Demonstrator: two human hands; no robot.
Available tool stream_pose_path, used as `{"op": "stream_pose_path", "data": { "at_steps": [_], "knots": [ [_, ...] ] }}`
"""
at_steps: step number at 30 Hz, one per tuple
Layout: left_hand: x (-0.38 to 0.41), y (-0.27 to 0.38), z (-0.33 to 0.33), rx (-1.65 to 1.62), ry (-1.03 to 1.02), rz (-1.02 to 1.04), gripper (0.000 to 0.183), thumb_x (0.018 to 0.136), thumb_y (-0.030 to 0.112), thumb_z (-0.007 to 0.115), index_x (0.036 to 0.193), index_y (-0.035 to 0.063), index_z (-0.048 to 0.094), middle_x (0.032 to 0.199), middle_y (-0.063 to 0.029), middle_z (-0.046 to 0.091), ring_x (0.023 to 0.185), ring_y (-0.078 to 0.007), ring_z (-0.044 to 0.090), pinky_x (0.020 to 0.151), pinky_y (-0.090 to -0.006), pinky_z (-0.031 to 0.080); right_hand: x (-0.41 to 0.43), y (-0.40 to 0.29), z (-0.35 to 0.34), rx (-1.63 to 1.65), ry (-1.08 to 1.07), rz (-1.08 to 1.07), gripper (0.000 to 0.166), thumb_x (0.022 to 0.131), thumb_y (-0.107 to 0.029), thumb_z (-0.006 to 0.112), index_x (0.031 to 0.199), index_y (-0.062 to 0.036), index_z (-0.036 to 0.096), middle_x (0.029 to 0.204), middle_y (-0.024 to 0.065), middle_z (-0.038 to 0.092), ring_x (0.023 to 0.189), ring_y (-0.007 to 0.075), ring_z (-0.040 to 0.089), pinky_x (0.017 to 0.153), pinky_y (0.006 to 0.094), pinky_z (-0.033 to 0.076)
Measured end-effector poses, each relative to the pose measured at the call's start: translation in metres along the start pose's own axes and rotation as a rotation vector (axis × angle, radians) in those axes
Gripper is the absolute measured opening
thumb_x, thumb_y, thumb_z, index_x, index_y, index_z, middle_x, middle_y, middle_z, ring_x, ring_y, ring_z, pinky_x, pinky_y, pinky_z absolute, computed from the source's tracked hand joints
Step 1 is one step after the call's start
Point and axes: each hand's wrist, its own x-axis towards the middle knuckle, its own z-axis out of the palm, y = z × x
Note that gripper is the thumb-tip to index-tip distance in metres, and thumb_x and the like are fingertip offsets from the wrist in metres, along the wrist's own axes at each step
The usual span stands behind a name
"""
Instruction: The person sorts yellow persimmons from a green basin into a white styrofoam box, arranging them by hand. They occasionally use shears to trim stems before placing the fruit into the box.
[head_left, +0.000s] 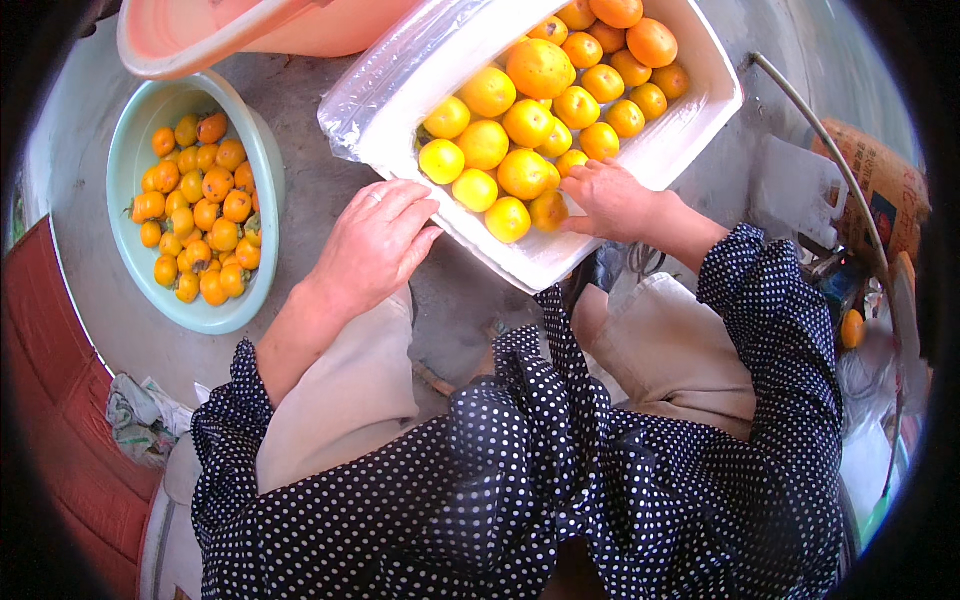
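A white foam box (525, 279) holding many orange-yellow persimmons (528, 124) stands tilted in view before me, with clear plastic film (360, 97) along its left side. My left hand (379, 244) rests at the box's near left corner, thumb apart from the fingers, with no fruit in it. Inside the box's near right part, my right hand (611, 201) reaches over the rim, its fingertips at a persimmon (548, 211); whether it grips the fruit cannot be told. To the left, a pale green basin (271, 187) holds smaller orange persimmons (217, 184).
A large pink-orange tub (315, 34) stands at the upper left, overlapping the green basin's far rim. At the right are a translucent plastic jug (795, 187), a brown printed sack (862, 180) and a thin curved rod (825, 139). Crumpled cloth (142, 420) lies at the lower left.
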Motion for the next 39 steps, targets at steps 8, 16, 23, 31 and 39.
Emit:
{"op": "stream_pose_path", "data": {
  "at_steps": [8, 16, 23, 31, 39],
  "knots": [
    [0.027, 0.002, 0.018, 0.135, -0.148, 0.000, 0.053, 0.079, 0.032, 0.073, 0.117, -0.0037, 0.060, 0.119, -0.0226, 0.059, 0.114, -0.0346, 0.055, 0.100, -0.0445, 0.040, 0.019, -0.002, 0.017, 0.014, -0.111, 0.082, 0.046, 0.079, -0.043, 0.068, 0.089, 0.0020, 0.068, 0.092, 0.0186, 0.067, 0.091, 0.0347, 0.065, 0.085, 0.0440, 0.048],
    [0.027, 0.008, 0.027, 0.294, -0.261, -0.015, 0.063, 0.080, 0.040, 0.071, 0.119, -0.0077, 0.059, 0.120, -0.0267, 0.059, 0.118, -0.0356, 0.055, 0.107, -0.0465, 0.035, 0.020, -0.003, 0.014, 0.049, -0.122, 0.056, 0.045, 0.077, -0.042, 0.069, 0.089, 0.0019, 0.068, 0.096, 0.0186, 0.067, 0.098, 0.0347, 0.064, 0.088, 0.0503, 0.046],
    [0.023, 0.015, 0.020, 0.327, -0.281, 0.025, 0.059, 0.079, 0.038, 0.072, 0.116, -0.0076, 0.059, 0.117, -0.0265, 0.061, 0.117, -0.0376, 0.055, 0.107, -0.0469, 0.036, 0.011, -0.020, -0.026, 0.031, 0.024, -0.002, 0.035, 0.078, -0.033, 0.072, 0.089, -0.0010, 0.065, 0.090, 0.0154, 0.063, 0.092, 0.0316, 0.061, 0.084, 0.0423, 0.047],
    [0.013, 0.022, 0.023, -0.176, -0.200, 0.272, 0.042, 0.074, 0.019, 0.072, 0.110, -0.0012, 0.060, 0.105, -0.0151, 0.063, 0.103, -0.0293, 0.060, 0.093, -0.0412, 0.047, 0.080, -0.056, -0.028, 0.122, 0.443, -0.308, 0.040, 0.080, -0.016, 0.066, 0.117, -0.0033, 0.055, 0.112, 0.0148, 0.057, 0.096, 0.0327, 0.062, 0.081, 0.0421, 0.051],
    [-0.005, 0.019, 0.023, -0.088, -0.063, 0.320, 0.030, 0.074, 0.019, 0.071, 0.098, 0.0035, 0.062, 0.089, -0.0085, 0.063, 0.087, -0.0259, 0.062, 0.081, -0.0385, 0.049, 0.097, -0.070, -0.052, -0.072, 0.296, -0.317, 0.040, 0.079, -0.013, 0.064, 0.117, -0.0057, 0.057, 0.108, 0.0116, 0.060, 0.082, 0.0287, 0.067, 0.067, 0.0390, 0.055]
  ]
}}
